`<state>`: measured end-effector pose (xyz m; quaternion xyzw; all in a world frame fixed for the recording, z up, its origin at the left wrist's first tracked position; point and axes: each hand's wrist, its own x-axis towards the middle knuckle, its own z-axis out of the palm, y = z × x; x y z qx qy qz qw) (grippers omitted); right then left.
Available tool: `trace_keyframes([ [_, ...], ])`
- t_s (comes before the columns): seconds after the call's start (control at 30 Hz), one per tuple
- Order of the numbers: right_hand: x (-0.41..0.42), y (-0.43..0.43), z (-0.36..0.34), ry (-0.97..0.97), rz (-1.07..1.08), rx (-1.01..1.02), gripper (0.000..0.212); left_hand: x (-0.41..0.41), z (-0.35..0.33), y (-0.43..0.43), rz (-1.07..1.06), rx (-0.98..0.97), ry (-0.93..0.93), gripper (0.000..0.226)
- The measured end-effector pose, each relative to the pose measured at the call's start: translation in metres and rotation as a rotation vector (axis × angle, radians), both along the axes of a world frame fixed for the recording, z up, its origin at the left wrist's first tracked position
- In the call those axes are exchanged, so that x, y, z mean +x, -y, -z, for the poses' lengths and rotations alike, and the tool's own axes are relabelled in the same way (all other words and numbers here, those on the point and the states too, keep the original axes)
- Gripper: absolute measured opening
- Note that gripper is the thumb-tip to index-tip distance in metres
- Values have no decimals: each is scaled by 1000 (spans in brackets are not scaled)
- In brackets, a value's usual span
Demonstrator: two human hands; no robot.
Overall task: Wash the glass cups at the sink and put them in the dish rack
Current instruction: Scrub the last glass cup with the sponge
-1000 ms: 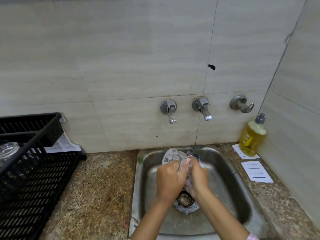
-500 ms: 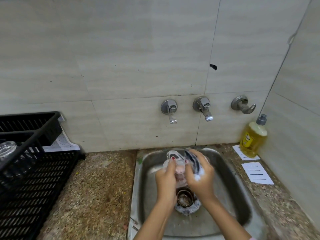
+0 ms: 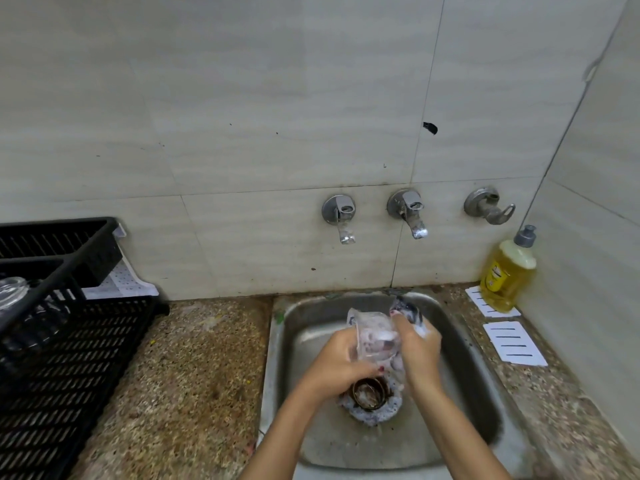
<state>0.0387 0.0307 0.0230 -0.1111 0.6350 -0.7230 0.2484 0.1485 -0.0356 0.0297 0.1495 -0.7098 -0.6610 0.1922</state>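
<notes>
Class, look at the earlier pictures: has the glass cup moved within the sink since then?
Yes, slightly. The glass cup has shifted right and toward the person, and is now directly behind the drain rather than behind-left of it.

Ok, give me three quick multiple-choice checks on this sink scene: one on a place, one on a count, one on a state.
1. Relative to the sink, the yellow soap bottle stands:
A) inside it
B) on the counter to its right
C) on the counter to its left

2. Wall taps in view:
A) one
B) two
C) three

3. The glass cup is:
A) gripped in the left hand over the sink, sudsy
B) lying on the counter
C) standing untouched in the sink

Key:
1 B, the bottle sits past the sink's right rim.
2 C, three fittings line up above the sink.
3 A, the left hand wraps it while the right hand holds a soapy scrubber beside it.
</notes>
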Motion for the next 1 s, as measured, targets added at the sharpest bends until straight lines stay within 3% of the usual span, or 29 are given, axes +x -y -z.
trace_keyframes([
  [0.07, -2, -6, -5, -340, 46, 72, 15, -1, -4, -1, 29, 516, -127, 65],
  [0.13, 0, -10, -6, -518, -1, 70, 7, -9, -10, -6, -133, 780, -79, 61],
  [0.23, 2, -11, 2, -694, -12, 64, 21, -26, -4, -8, -360, 832, 143, 43],
  [0.37, 9, -10, 2, -874, 62, -16, 24, -32, 10, -14, -516, 1024, 96, 32],
  [0.53, 10, -13, 9, -1057, 139, 73, 38, -32, 16, -25, -479, 1239, -101, 38],
  [0.73, 3, -18, -1, -797, -56, 94, 47, -32, 8, -35, -537, 1125, -37, 33],
  [0.87, 1, -22, -5, -1059, -163, 35, 51, -26, 0, -32, -548, 1183, -82, 28],
  [1.0, -4, -19, 3, -1247, 63, -68, 32, -27, 1, -39, -448, 1277, -143, 30],
])
